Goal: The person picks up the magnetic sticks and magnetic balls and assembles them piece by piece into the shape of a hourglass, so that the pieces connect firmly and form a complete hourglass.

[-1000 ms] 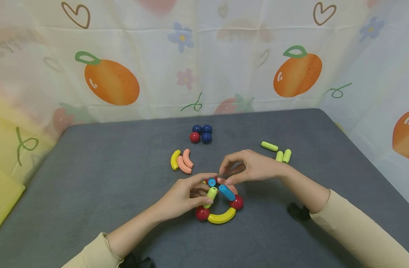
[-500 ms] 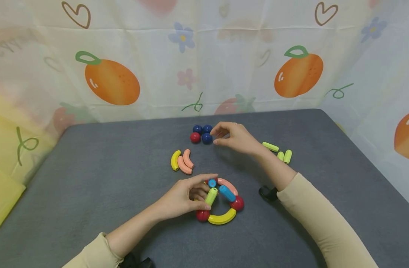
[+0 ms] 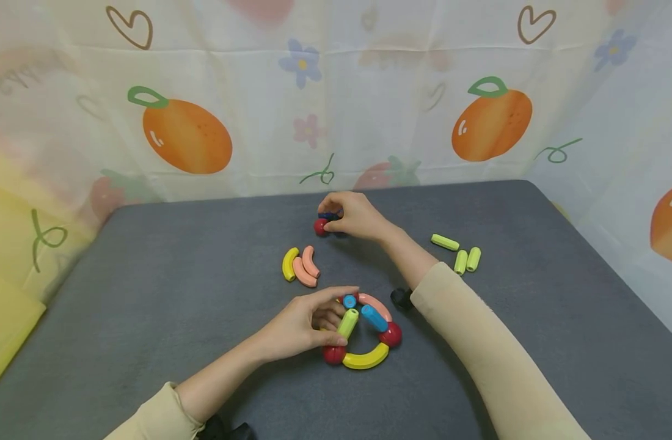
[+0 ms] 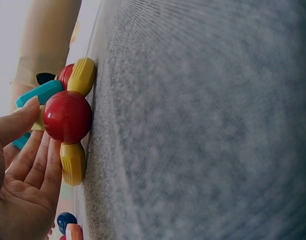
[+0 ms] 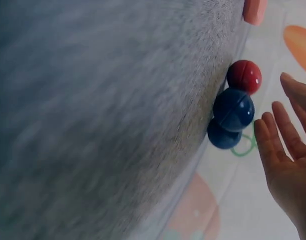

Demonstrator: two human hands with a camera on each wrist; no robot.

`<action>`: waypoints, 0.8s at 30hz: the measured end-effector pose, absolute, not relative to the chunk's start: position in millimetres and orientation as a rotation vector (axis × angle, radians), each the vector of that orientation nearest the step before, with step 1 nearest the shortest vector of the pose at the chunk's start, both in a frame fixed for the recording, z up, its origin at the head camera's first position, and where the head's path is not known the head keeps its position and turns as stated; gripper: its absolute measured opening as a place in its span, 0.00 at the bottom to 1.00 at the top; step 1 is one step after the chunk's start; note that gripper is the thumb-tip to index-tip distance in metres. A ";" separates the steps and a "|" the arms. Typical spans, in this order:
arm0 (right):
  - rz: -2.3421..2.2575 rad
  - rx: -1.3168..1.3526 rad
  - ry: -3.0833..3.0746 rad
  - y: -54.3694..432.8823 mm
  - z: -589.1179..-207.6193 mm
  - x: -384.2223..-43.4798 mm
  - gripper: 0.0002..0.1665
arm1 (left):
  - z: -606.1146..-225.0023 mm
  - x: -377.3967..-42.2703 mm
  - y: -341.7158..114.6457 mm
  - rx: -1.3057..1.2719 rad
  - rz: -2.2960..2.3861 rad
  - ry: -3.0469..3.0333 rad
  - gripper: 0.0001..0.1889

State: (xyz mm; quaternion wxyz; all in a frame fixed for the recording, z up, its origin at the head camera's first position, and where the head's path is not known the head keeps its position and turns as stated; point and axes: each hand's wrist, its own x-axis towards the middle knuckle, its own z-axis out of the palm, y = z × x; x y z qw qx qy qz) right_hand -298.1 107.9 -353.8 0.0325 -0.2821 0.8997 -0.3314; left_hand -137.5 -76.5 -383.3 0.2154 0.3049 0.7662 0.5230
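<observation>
In the head view, a ring of red balls, curved yellow sticks (image 3: 366, 357) and a curved pink stick (image 3: 376, 304) lies on the table. A light green rod (image 3: 348, 322) and two blue rods (image 3: 374, 318) lean up from its balls. My left hand (image 3: 308, 318) holds the light green rod between thumb and fingers, above a red ball (image 4: 68, 116). My right hand (image 3: 354, 215) hovers by a cluster of balls at the back, partly hiding them. In the right wrist view its fingers are spread beside a dark blue ball (image 5: 233, 110), apart from it.
A loose red ball (image 3: 321, 227) sits in the back cluster. Loose curved sticks, one yellow (image 3: 289, 264) and two pink (image 3: 305, 273), lie left of centre. Three light green rods (image 3: 445, 242) lie at the right. A printed cloth (image 3: 336, 110) hangs behind the table.
My right hand has left the ring and moved back and left to the ball cluster. The left hand stays at the ring, its thumb slightly lower on the green rod.
</observation>
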 end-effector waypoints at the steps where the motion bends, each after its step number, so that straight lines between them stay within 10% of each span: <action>1: -0.993 -0.873 2.776 105.7 -354.0 -299.4 0.20 | -383.4 -137.5 -76.2 0.854 1.448 2.127 0.39; 24: -0.474 -1.011 2.864 82.9 -360.2 -300.5 0.19 | -382.8 -139.5 -75.3 0.870 1.442 2.129 0.39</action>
